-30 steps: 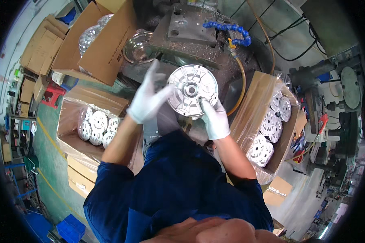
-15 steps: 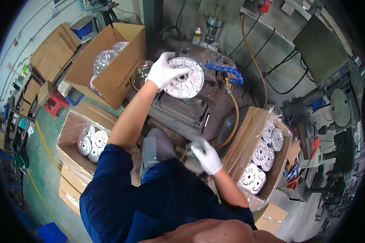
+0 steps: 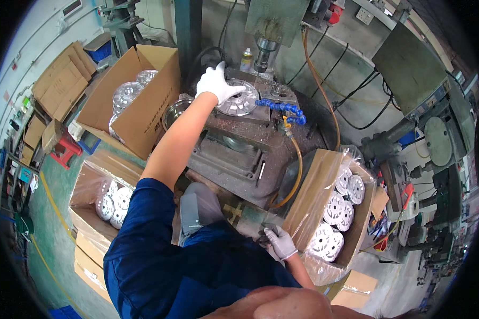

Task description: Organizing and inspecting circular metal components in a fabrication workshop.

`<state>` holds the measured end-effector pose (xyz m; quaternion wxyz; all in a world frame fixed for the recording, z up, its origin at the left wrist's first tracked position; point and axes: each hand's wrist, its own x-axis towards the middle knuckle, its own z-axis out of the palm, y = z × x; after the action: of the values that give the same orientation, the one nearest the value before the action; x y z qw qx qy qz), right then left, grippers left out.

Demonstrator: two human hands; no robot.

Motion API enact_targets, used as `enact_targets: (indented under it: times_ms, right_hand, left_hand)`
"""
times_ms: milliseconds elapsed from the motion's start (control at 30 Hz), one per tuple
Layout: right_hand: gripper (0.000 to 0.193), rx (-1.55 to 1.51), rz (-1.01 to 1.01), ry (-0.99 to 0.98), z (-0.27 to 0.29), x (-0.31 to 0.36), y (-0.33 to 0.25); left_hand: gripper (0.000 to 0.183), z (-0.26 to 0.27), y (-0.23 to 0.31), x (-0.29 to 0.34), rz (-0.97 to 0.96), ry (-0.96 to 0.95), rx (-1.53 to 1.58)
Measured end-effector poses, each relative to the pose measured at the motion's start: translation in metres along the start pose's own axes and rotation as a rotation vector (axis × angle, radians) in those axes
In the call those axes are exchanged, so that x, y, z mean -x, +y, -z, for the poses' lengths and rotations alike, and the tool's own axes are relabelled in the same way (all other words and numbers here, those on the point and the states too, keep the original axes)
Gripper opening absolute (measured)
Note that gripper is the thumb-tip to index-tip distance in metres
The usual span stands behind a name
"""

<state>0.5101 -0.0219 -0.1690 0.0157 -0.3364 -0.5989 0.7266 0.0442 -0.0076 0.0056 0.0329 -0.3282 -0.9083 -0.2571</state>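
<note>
A round silver cast-metal disc (image 3: 243, 104) with ribs and slots lies on the block of the machine table, below the spindle. My left hand (image 3: 216, 85), in a white glove, rests at the disc's left rim. Its thumb reaches over the disc's far side, and the fingers are spread apart. Low beside my lap, my gloved right hand (image 3: 282, 243) is closed around a small dark object (image 3: 264, 237) whose kind I cannot make out. Left of the disc stands a shiny metal bowl-like part (image 3: 171, 116).
Carton boxes stand around me: a tall one (image 3: 153, 114) with clear-wrapped parts, a left one (image 3: 80, 199) and a right one (image 3: 299, 204), both holding several discs. A blue segmented hose (image 3: 279, 106) and a spray can (image 3: 246, 60) are near the spindle (image 3: 264, 56).
The disc, tilted toward me before, now lies flatter on the block, my left hand still at its rim. My right hand has moved down toward my lap.
</note>
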Motion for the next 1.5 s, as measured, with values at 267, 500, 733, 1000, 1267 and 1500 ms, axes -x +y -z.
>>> enact_targets:
  times_ms: [267,500,733,1000,1267,1500]
  right_hand:
    - [0.055,0.366,-0.024,0.120,0.011,-0.016,0.019]
    - [0.033,0.562,0.139,0.087,0.018,-0.022,0.060]
    - [0.047,0.742,0.031,0.010,0.005,-0.007,0.008]
    - [0.052,0.686,0.136,0.033,0.000,0.009,-0.010]
    - [0.052,0.653,0.095,-0.006,-0.009,0.016,-0.013]
    - [0.058,0.548,0.051,-0.034,0.005,-0.003,0.023]
  left_hand:
    - [0.098,-0.009,-0.004,0.007,0.091,-0.076,0.064]
    - [0.090,-0.025,-0.012,0.003,0.172,-0.063,0.131]
    - [0.092,-0.020,-0.010,0.002,0.186,-0.126,0.096]
    - [0.096,-0.023,-0.022,-0.012,0.106,-0.162,0.185]
    - [0.092,-0.025,-0.023,-0.018,0.085,-0.164,0.166]
    - [0.092,-0.017,-0.019,-0.010,0.113,-0.207,0.177]
